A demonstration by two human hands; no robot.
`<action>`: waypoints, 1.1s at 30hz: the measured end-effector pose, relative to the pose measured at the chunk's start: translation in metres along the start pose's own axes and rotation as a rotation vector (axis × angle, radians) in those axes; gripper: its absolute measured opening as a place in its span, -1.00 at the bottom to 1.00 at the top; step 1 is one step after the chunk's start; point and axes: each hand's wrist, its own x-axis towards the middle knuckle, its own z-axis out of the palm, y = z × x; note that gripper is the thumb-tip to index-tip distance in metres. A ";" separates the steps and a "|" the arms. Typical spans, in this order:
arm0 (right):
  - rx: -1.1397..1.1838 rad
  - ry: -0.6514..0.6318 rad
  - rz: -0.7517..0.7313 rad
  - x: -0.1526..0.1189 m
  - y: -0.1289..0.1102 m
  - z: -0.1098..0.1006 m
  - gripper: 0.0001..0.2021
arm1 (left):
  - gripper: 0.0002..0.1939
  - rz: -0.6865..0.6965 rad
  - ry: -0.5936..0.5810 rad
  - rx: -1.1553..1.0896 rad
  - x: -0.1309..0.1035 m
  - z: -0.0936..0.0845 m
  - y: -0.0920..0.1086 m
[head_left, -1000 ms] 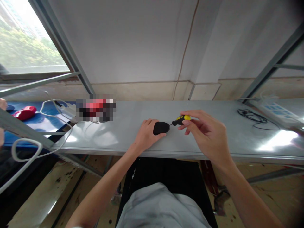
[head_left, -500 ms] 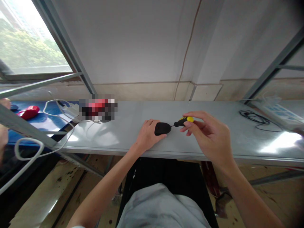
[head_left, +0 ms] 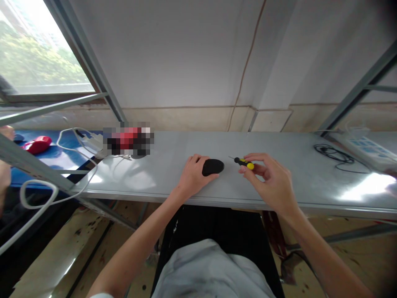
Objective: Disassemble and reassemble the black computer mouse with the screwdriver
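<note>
A black computer mouse rests on the grey tabletop near its front edge. My left hand grips it from the left, thumb along the near side and fingers around the far side. To the right, my right hand pinches a small screwdriver with a black and yellow handle between thumb and fingertips. Its thin shaft points left and slightly away from me, with its tip apart from the mouse.
A coiled black cable lies at the right, beside a white and blue object. On the left stand a blurred-out red and black item and a white cable. A red object sits on a blue surface, near another person's hand.
The screwdriver's tip has come away from the mouse's right end. My right hand has drawn back slightly, and the shaft now tilts away from me. My left hand stays on the mouse.
</note>
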 end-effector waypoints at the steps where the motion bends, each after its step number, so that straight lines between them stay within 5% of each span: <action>1: -0.021 -0.007 -0.013 -0.002 0.006 0.002 -0.84 | -0.43 -0.004 0.000 -0.002 0.000 0.000 0.000; 14: -0.375 -0.070 -0.214 -0.025 0.039 0.014 -0.89 | -0.37 -0.014 -0.020 -0.006 -0.001 0.001 0.000; 33: -0.462 -0.113 -0.111 -0.031 0.037 0.018 -0.84 | -0.62 0.053 0.017 -0.080 0.000 0.002 0.002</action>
